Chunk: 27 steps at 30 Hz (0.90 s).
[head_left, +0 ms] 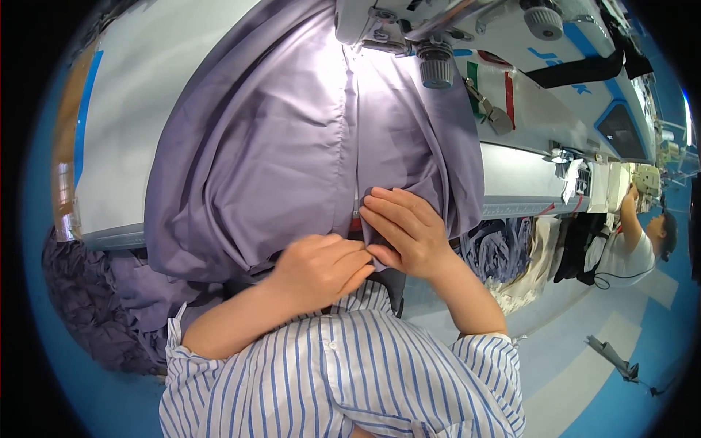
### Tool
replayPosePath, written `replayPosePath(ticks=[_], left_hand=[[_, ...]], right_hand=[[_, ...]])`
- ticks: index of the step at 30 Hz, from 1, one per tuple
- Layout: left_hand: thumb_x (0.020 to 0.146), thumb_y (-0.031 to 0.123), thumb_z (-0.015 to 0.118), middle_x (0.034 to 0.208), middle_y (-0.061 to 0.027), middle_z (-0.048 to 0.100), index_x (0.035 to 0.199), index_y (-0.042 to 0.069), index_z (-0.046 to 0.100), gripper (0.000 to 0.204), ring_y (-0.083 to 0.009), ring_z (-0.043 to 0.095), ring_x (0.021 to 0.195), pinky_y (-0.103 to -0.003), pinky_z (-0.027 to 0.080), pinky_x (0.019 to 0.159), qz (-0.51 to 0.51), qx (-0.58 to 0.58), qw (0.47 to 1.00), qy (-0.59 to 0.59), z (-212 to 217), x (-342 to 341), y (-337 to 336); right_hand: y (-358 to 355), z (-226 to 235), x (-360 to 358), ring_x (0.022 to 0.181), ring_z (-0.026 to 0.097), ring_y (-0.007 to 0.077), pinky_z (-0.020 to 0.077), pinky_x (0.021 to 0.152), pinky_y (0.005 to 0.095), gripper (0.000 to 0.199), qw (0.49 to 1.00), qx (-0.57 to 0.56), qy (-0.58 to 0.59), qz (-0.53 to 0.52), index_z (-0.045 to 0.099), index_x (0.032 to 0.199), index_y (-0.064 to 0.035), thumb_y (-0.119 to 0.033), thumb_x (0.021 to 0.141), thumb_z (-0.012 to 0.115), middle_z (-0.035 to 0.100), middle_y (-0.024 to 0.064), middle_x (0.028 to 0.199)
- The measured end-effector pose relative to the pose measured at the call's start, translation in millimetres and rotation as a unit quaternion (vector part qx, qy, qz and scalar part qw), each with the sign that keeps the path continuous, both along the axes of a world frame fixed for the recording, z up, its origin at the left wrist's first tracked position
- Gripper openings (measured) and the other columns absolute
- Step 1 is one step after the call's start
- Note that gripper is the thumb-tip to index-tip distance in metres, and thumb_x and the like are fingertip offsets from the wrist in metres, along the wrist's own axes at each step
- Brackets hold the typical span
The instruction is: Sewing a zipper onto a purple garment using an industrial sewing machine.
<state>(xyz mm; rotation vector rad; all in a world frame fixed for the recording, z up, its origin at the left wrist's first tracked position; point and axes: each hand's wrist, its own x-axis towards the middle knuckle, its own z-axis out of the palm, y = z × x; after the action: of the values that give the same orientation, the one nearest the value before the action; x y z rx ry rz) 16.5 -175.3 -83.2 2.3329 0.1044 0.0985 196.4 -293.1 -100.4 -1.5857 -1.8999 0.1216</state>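
Observation:
A wide piece of purple fabric (285,139) lies gathered in folds across the sewing machine table and hangs over its front edge. A stitched seam runs down its middle, with a narrow gap between two edges beside it. My left hand (321,269) is closed at the near end of this seam, its fingers curled on the fabric; the fingertips are partly hidden. Just to its right, my right hand (409,232) rests on the fabric with its fingers stretched out flat, the thumb close to the left fingers. Beyond both hands, the lit sewing machine head (387,29) stands over the fabric's far end.
The white tabletop (139,109) extends to the left. More crumpled purple fabric (102,314) is piled at the lower left. Strips and cloth pieces (504,248) hang below the table on the right. Farther right, another person (631,248) sits at a machine. A grey pedal-like object (613,358) lies on the floor.

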Motion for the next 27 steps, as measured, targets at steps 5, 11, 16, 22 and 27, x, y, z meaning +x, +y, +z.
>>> replayPosePath(ticks=[5, 11, 16, 22, 27], left_hand=[[0.075, 0.013, 0.064, 0.105, -0.0038, 0.064, 0.095, 0.007, 0.065, 0.021, -0.0223, 0.062, 0.097, -0.036, 0.051, 0.081, 0.047, 0.221, 0.956, -0.186, 13, 24, 49], [0.073, 0.011, 0.064, 0.116, -0.0055, 0.062, 0.091, 0.006, 0.063, 0.019, -0.025, 0.057, 0.113, -0.041, 0.048, 0.094, -0.05, 0.213, 0.965, -0.143, 3, 22, 63], [0.073, 0.01, 0.064, 0.111, -0.0054, 0.062, 0.092, 0.006, 0.063, 0.02, -0.0246, 0.057, 0.112, -0.039, 0.049, 0.093, -0.057, 0.19, 0.968, -0.152, 2, 9, 60], [0.071, 0.008, 0.064, 0.114, -0.0056, 0.062, 0.087, 0.007, 0.062, 0.016, -0.0238, 0.058, 0.109, -0.037, 0.048, 0.088, -0.038, 0.181, 0.973, -0.14, 7, 16, 58], [0.069, 0.009, 0.066, 0.11, -0.0052, 0.063, 0.091, 0.008, 0.064, 0.022, -0.0231, 0.059, 0.104, -0.037, 0.049, 0.084, -0.084, 0.181, 0.966, -0.163, 4, 18, 65]], right_hand=[[-9, 2, 1, 0.122, 0.054, 0.0291, 0.0409, 0.103, 0.0438, 0.07, 0.999, -0.033, -0.006, 0.017, 0.061, 0.121, -0.0008, -0.05, 0.072, 0.069, 0.057, 0.0129, 0.127], [-12, -6, -6, 0.127, 0.05, 0.0209, 0.0352, 0.108, 0.0405, 0.049, 0.983, -0.078, -0.167, -0.026, 0.058, 0.128, -0.008, -0.026, 0.083, 0.063, 0.054, 0.0063, 0.134], [-11, -15, -8, 0.125, 0.052, 0.0176, 0.0377, 0.106, 0.0372, 0.044, 0.99, -0.009, -0.128, -0.058, 0.061, 0.126, -0.0118, -0.013, 0.082, 0.061, 0.057, 0.0028, 0.132], [-5, -14, -7, 0.113, 0.06, 0.0189, 0.0443, 0.097, 0.0364, 0.034, 0.993, 0.055, -0.08, -0.06, 0.069, 0.11, -0.0098, -0.012, 0.077, 0.063, 0.065, 0.0036, 0.119], [0, -5, -10, 0.107, 0.064, 0.0212, 0.0465, 0.093, 0.037, 0.029, 0.997, 0.045, 0.022, -0.064, 0.071, 0.101, -0.0067, -0.01, 0.074, 0.062, 0.069, 0.0053, 0.109]])
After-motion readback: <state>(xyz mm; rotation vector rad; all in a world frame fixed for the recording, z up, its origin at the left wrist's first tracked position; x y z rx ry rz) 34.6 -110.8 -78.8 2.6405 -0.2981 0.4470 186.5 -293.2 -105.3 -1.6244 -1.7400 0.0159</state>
